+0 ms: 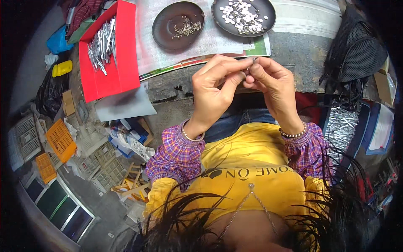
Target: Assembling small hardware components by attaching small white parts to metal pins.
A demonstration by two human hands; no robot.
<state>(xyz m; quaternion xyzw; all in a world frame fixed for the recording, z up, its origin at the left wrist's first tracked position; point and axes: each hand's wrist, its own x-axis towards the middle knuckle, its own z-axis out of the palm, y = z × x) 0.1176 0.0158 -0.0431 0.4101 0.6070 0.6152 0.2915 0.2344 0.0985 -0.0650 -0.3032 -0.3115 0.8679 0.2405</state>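
here, a dark plate (268, 26) holds discs (243, 17)

Worn grey bench (296, 47), grey floor (100, 208)

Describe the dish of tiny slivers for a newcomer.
Find the open red box on the worktop, at left. Just right of it sits a dark round dish. It holds tiny slivers; the similar plate further right holds mostly white discs.

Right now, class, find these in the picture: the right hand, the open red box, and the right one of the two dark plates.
Right hand (276, 86): head view, back of the hand.
Open red box (126, 50): head view, right wall.
Right dark plate (269, 9): head view, bare right side.
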